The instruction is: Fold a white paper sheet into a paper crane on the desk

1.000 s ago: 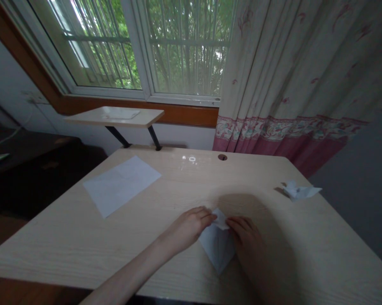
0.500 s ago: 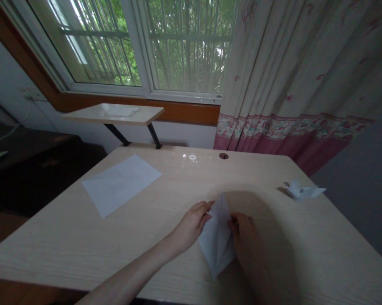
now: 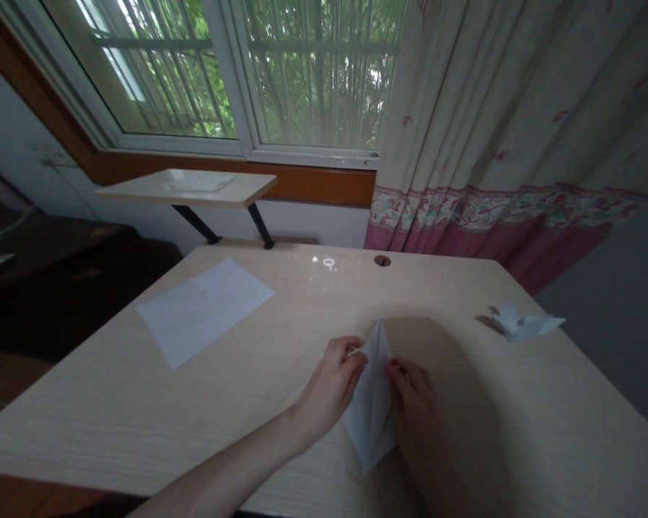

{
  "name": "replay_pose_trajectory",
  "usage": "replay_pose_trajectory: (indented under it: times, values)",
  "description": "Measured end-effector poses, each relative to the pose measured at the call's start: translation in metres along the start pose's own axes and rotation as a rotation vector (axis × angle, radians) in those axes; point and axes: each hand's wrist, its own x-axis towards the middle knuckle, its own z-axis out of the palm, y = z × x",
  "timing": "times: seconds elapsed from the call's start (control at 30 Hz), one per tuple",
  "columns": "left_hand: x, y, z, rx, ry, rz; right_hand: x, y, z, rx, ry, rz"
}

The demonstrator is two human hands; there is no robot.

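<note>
A white sheet of folded paper (image 3: 373,410), shaped like a long diamond with a crease down its middle, lies near the front of the desk. My left hand (image 3: 331,381) pinches its upper left edge between thumb and fingers. On the opposite edge, the fingertips of my right hand (image 3: 414,396) grip the paper; part of that hand is in shadow. The diamond's narrow tip points away from me, toward the window.
A flat white sheet (image 3: 208,309) rests at the desk's left. Near the right edge sits a folded paper figure (image 3: 523,324). A raised shelf (image 3: 248,188) on black legs holds more paper at the back left. A round cable hole (image 3: 382,261) is at the rear of the desk (image 3: 237,410).
Both hands still hold the folded paper. My left fingers have shifted slightly at its left edge, and the upper part of the diamond looks narrower. The view has tilted a little.
</note>
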Motion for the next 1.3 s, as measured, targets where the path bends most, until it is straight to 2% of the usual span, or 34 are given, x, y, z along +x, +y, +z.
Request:
replay_pose_trajectory:
  times: [0.07,0.2,0.37,0.63,0.73,0.93,1.3]
  values:
    - [-0.003,0.000,-0.001,0.014,-0.031,0.034,-0.004,0.002,-0.001,-0.026,-0.040,-0.042]
    - [-0.010,0.005,-0.007,0.087,-0.171,0.082,-0.012,0.000,-0.007,-0.146,-0.140,-0.100]
    - [-0.015,0.016,-0.014,0.244,-0.289,0.134,-0.024,-0.009,-0.010,-0.299,-0.216,-0.115]
    - [-0.024,0.028,-0.012,0.424,-0.438,0.082,-0.030,-0.013,-0.009,-0.432,-0.317,-0.141]
    - [-0.029,0.029,-0.008,0.487,-0.437,0.080,-0.033,-0.015,-0.007,-0.465,-0.340,-0.124]
    - [-0.038,0.025,-0.001,0.552,-0.361,0.097,-0.038,-0.013,-0.002,-0.514,-0.322,-0.109]
    - [-0.039,0.029,-0.007,0.562,-0.354,0.098,-0.031,-0.009,-0.010,-0.470,-0.330,-0.148]
